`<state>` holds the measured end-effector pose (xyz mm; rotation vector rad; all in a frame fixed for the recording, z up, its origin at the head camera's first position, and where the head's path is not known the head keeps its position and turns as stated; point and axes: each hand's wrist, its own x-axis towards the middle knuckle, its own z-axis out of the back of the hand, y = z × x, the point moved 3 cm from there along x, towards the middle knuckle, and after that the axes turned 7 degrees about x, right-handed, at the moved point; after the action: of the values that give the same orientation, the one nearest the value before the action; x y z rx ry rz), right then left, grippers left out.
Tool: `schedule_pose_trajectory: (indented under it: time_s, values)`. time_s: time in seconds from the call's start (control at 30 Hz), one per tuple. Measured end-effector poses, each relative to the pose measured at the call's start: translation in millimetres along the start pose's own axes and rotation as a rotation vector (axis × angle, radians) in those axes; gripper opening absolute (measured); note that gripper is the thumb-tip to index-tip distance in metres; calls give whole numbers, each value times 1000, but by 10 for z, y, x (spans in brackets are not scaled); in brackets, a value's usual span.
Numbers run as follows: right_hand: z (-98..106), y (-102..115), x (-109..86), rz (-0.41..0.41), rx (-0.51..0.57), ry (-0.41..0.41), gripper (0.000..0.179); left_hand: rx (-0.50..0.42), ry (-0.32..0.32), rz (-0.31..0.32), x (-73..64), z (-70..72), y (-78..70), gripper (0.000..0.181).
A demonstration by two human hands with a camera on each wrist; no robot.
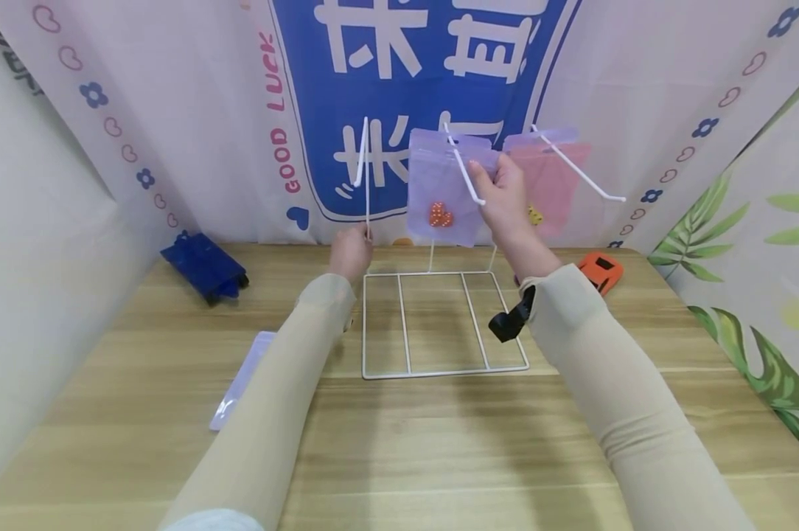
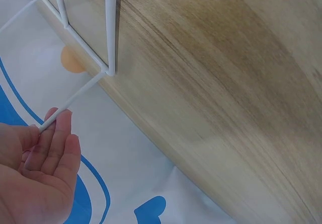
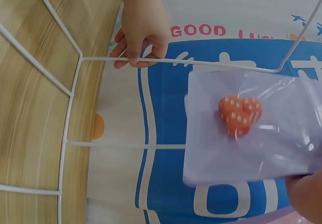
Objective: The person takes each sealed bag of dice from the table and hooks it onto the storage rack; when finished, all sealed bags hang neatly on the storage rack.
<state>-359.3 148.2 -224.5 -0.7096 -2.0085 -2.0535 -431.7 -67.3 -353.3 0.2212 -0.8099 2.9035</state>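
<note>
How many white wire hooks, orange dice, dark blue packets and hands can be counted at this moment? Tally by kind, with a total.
White wire hooks: 3
Orange dice showing: 3
Dark blue packet: 1
Hands, left hand and right hand: 2
Total: 9

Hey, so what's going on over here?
A person's left hand pinches the left upright of a white wire rack, while the right hand holds a purple pouch of orange dice at the middle hook. A pink pouch hangs on the right hook; another pouch lies on the table.
</note>
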Motion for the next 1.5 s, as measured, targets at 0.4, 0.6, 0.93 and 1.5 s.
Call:
schedule_pose_trajectory:
  time_s: [0.4,0.6,0.93,1.5]
  values:
    - [543,-299,-216,2,-333,374,19,12,-5,-17,65,-40,-86,16]
    - [988,-666,-525,-26,-590,682,26,28,-40,-29,156,43,-96,16]
    - [1272,-1081,-947,96,-940,975,46,-8,-35,-33,190,62,-146,18]
    - [1019,-1685,-183,-260,-452,129,28,-7,-6,-69,20,-30,-1,12]
